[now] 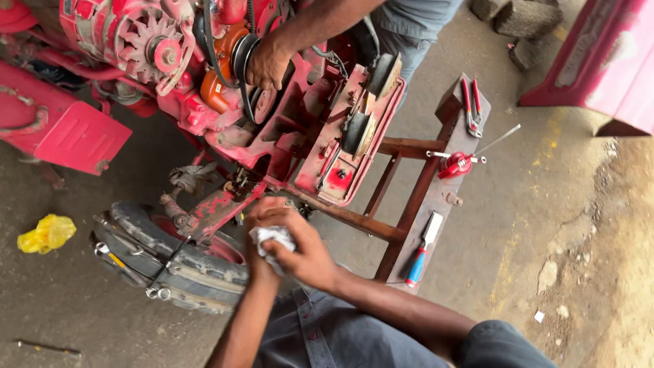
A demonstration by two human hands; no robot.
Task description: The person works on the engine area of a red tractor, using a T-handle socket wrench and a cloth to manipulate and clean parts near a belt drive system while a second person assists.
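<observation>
Closest to me, both my hands are bunched around a white rag: left hand curled under it, right hand folded over the top, so each grip is pressed shut on the cloth. It looks soft and light, so I'd say grab it anywhere, a wad in the palm works. Left of my grip there's a worn tyre with spanners on it. Above is the red engine, another person's hand on its pulley. Right of my grip, a wooden stand carrying a brush.
</observation>
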